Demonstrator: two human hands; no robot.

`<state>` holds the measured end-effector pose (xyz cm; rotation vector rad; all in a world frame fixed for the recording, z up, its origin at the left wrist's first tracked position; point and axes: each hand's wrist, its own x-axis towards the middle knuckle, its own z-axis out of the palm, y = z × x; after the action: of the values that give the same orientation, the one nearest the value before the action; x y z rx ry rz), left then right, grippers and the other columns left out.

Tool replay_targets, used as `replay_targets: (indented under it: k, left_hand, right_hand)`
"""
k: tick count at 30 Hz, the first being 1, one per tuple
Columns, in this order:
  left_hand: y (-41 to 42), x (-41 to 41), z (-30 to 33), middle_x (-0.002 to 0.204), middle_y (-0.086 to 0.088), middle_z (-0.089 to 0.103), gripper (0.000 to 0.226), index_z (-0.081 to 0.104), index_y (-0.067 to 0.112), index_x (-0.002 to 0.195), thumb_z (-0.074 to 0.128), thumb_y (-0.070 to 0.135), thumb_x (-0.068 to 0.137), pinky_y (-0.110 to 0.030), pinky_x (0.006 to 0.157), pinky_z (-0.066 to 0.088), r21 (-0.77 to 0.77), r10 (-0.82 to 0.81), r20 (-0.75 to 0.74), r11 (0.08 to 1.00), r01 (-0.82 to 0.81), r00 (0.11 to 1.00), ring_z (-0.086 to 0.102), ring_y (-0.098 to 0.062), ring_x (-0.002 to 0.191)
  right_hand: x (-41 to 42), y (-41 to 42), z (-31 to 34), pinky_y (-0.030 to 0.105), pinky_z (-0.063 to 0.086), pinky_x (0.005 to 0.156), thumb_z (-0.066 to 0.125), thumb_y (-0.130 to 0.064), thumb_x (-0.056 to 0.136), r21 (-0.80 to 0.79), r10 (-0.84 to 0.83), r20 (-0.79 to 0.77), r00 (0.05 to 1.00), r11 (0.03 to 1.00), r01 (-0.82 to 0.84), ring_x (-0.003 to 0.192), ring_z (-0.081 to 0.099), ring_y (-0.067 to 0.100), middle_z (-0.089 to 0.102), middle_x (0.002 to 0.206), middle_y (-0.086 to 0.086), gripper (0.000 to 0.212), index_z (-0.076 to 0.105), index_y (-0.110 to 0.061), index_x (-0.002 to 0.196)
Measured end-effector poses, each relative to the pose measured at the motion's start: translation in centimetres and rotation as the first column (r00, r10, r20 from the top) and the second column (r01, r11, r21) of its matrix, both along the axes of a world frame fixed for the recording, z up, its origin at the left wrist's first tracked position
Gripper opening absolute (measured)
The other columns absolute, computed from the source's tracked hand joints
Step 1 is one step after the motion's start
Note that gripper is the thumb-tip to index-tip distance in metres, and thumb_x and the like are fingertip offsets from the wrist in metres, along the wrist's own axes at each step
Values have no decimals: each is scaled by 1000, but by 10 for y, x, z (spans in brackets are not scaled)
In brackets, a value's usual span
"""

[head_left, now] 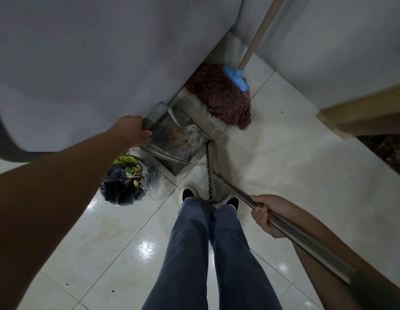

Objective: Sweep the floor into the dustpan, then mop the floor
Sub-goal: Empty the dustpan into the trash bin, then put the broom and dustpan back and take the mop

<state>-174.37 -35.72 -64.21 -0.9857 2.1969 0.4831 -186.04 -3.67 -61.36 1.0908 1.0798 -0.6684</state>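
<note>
Right hand (267,214) clenched round a metal broom handle (290,229); left hand (133,130) grasps the dustpan (174,142) rim by the wall; it looks stiff, light tin; mop (219,95) leans beyond.

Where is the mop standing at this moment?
In the head view the mop stands upper centre-right, in the corner between the grey walls, its handle leaning up to the right, its reddish strands just behind the metal dustpan that the left hand grips.
</note>
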Motion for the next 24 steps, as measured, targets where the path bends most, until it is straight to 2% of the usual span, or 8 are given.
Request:
replay_targets:
  k: [8, 14, 17, 18, 20, 22, 24]
  left_hand:
    - [-5, 5, -1, 118, -26, 54, 42, 50, -3, 121, 50, 29, 95, -35, 86, 38, 20, 72, -62, 997, -71, 995, 49, -37, 111]
    - [-7, 14, 10, 141, -18, 44, 59, 39, 4, 139, 48, 42, 94, -34, 101, 34, 119, 310, -150, 948, -294, 939, 42, -32, 127]
    - [7, 19, 29, 141, -17, 44, 59, 38, 5, 139, 47, 41, 94, -33, 99, 34, 202, 454, -212, 887, -416, 865, 46, -31, 124]
    - [15, 20, 38, 136, -17, 48, 54, 43, 6, 135, 46, 40, 95, -32, 98, 35, 235, 499, -254, 863, -448, 829, 47, -30, 122]
    - [37, 20, 57, 121, -13, 56, 41, 53, 11, 122, 47, 41, 94, -30, 92, 36, 324, 578, -314, 811, -487, 753, 48, -26, 118]
    - [70, 16, 87, 130, -14, 52, 48, 49, 9, 129, 46, 42, 94, -29, 89, 36, 420, 574, -314, 798, -432, 756, 47, -27, 120]
    - [101, 9, 111, 123, -13, 54, 43, 51, 12, 126, 45, 41, 95, -24, 77, 33, 476, 483, -326, 827, -300, 813, 50, -25, 114]
  right_hand:
    - [4, -7, -3, 10, 35, 24, 44, -33, 98, -10, 1, 12, 1000, 1000, -1, 20, 40, 5, 42, 36, 2, 41, 39, -11, 64]
    - [9, -8, 6, 11, 37, 24, 42, -31, 99, -37, -77, 13, 997, 996, 77, 20, 41, 6, 41, 35, 2, 42, 40, -9, 63]
    - [12, -8, 11, 13, 37, 23, 40, -32, 100, -54, -88, -12, 996, 995, 87, 19, 41, 6, 40, 34, 2, 55, 46, -4, 52]
    - [13, -9, 14, 14, 37, 23, 38, -31, 100, -65, -102, -15, 995, 993, 101, 19, 42, 6, 41, 33, 2, 59, 47, -3, 50]
    - [17, -11, 21, 15, 38, 24, 36, -29, 101, -86, -153, -15, 988, 985, 151, 19, 43, 7, 42, 34, 4, 50, 44, -5, 58]
    - [21, -9, 33, 16, 40, 25, 35, -27, 101, -100, -252, -14, 968, 963, 249, 20, 45, 10, 44, 35, 6, 40, 39, -8, 65]
    - [24, -2, 43, 17, 42, 27, 36, -25, 100, -123, -316, -24, 948, 942, 311, 22, 47, 12, 44, 36, 7, 37, 38, -8, 67]
